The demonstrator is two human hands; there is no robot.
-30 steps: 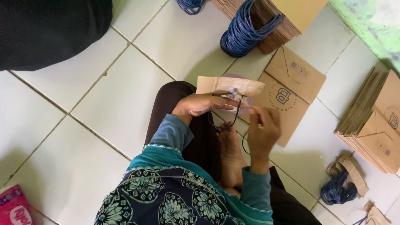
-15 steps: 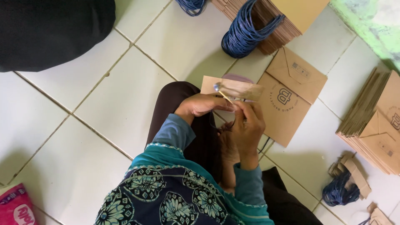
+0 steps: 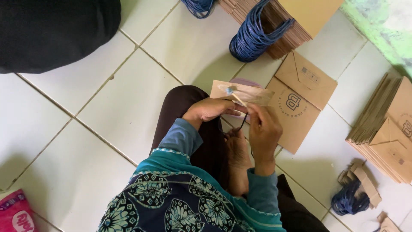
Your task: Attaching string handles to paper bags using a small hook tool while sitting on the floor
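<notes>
— Both your hands meet at the small paper bag (image 3: 242,92) over your knee?
— Yes: left hand (image 3: 210,109) pinches its near edge steady, right hand (image 3: 262,131) grips the dark cord (image 3: 241,124) for threading

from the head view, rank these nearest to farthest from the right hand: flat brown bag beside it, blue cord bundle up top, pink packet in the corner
From the right hand:
1. flat brown bag, just right of it.
2. blue cord bundle, above, by the bag stack.
3. pink packet, bottom-left corner.

Flat brown paper bag (image 3: 251,92) held above lap, dark cord (image 3: 241,124) dangling beneath its edge.
</notes>
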